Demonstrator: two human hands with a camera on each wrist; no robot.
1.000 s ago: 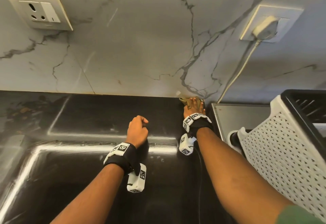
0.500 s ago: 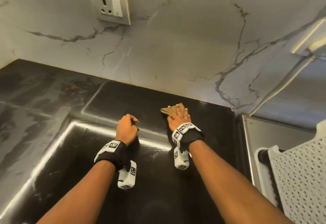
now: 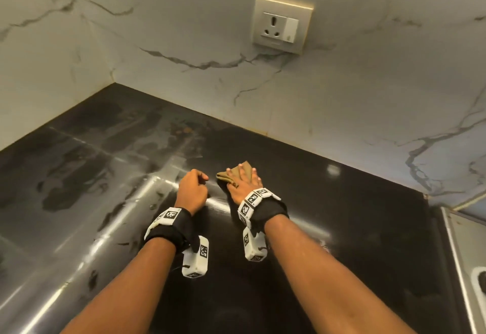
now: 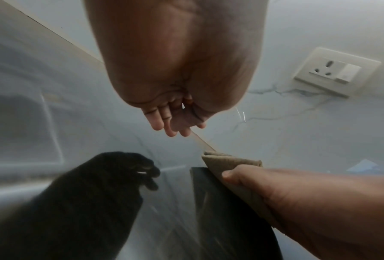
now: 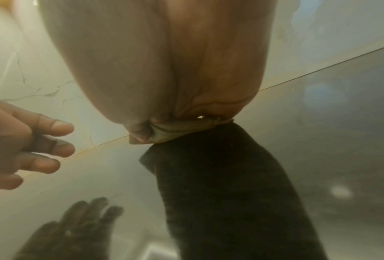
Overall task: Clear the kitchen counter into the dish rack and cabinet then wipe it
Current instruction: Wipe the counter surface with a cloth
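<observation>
- No readable text, label, brand, number or sign is found in any view.
- Only black-and-white coded squares are seen on the wristbands (image 3: 253,198).

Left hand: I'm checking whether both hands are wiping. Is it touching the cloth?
Apart. In the left wrist view, bare counter shows between the left hand and the tan cloth under the right hand.

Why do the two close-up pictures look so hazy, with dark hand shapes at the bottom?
Left wrist view: the left hand fills the lens, soft and blurred; the dark shape below is its reflection in the glossy counter. Right wrist view: same haze, the right hand mirrored dark under the cloth. Head view: sharp, with bright glare streaks.
</observation>
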